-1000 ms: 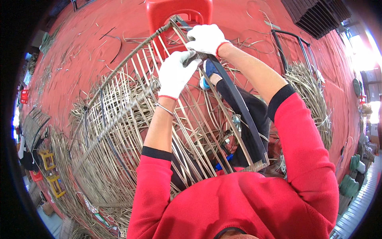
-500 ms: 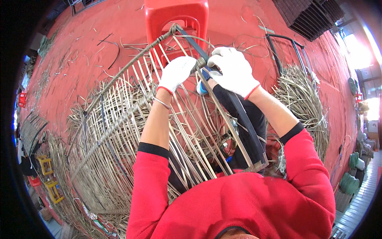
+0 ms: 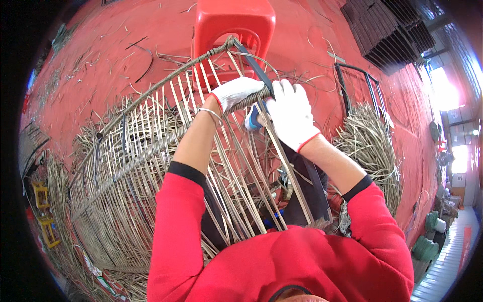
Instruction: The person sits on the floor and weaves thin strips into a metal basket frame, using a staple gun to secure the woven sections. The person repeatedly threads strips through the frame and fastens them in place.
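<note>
A large panel of pale wicker strips (image 3: 214,171) on a dark frame leans across my lap. My left hand (image 3: 236,94), in a white glove with a red cuff, is closed round the strip-wrapped crossbar (image 3: 166,140) near its upper end. In a matching glove, my right hand (image 3: 293,115) lies against the frame's dark metal side bar (image 3: 255,66), just past the crossbar's end. Its fingers are stretched out, and its palm side is hidden. One long loose strip (image 3: 261,59) curves over the bar above the hands.
A red plastic stool (image 3: 235,17) stands behind the panel's top corner. Bundles of loose strips (image 3: 370,146) lie at right, beside a black metal frame (image 3: 352,66). Dark woven pieces (image 3: 385,35) are stacked at upper right. Yellow plastic items (image 3: 46,214) sit at far left.
My right hand's fingers have straightened from a curled hold at the crossbar's end. My left hand has turned flatter along the crossbar. The whole view has shifted slightly.
</note>
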The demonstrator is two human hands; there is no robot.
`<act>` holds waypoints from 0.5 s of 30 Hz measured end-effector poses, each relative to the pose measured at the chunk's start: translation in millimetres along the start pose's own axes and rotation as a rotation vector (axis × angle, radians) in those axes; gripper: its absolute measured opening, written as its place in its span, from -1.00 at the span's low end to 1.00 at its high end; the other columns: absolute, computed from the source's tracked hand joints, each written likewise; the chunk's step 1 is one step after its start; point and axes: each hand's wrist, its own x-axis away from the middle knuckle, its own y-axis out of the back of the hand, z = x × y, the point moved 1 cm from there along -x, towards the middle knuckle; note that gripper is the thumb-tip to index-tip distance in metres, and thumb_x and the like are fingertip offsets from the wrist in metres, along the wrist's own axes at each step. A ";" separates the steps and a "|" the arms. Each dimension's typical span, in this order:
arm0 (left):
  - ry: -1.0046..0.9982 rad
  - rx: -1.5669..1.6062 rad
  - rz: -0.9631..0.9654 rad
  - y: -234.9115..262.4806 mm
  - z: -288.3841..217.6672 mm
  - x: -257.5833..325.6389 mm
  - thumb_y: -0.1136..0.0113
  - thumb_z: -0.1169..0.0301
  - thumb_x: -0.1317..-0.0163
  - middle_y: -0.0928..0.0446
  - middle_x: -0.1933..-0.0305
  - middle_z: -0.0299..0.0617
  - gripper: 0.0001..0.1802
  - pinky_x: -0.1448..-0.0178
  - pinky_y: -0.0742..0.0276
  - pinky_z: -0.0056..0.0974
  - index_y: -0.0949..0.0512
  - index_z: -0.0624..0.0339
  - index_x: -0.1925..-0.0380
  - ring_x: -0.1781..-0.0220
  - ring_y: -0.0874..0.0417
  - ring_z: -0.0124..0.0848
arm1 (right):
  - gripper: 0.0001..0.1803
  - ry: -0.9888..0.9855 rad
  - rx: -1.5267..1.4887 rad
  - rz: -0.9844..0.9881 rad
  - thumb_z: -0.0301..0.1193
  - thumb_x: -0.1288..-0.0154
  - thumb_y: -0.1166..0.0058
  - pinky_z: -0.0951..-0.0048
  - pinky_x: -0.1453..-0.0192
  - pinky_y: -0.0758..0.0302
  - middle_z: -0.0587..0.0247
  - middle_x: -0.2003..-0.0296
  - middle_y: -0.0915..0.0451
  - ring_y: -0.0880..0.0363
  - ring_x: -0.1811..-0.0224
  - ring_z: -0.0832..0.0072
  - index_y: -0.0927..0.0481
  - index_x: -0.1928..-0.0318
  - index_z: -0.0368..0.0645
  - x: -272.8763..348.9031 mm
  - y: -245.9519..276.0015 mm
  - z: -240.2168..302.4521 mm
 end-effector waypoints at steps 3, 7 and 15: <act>-0.009 0.075 0.037 2.7 1.1 -4.5 -0.05 0.01 -0.51 -0.63 0.42 -0.41 -0.56 0.43 -0.48 -0.43 -0.70 0.13 0.14 0.47 -0.56 -0.60 | -0.67 -0.036 0.106 -0.008 -0.22 -0.25 -0.11 0.04 -0.18 -0.33 -0.08 -0.08 -0.57 -0.44 -0.20 0.09 -0.76 0.19 -0.21 -3.8 -0.1 5.4; -0.044 0.094 0.019 3.9 7.3 -7.9 -0.02 0.02 -0.53 -0.64 0.40 -0.37 -0.55 0.42 -0.48 -0.44 -0.69 0.16 0.16 0.45 -0.59 -0.58 | -0.67 -0.111 0.043 0.171 -0.20 -0.22 -0.13 0.02 -0.20 -0.33 -0.01 -0.02 -0.58 -0.44 -0.22 0.11 -0.78 0.22 -0.18 -13.9 -5.9 4.4; -0.078 -0.100 -0.007 5.3 9.7 -8.6 0.05 0.02 -0.57 -0.52 0.54 -0.36 -0.52 0.44 -0.42 -0.35 -0.64 0.14 0.32 0.52 -0.50 -0.54 | -0.76 -0.078 -0.227 -0.188 -0.27 -0.22 -0.17 0.09 -0.17 -0.43 0.08 0.02 -0.58 -0.47 -0.21 0.14 -0.70 0.36 -0.21 -2.3 -0.7 -2.3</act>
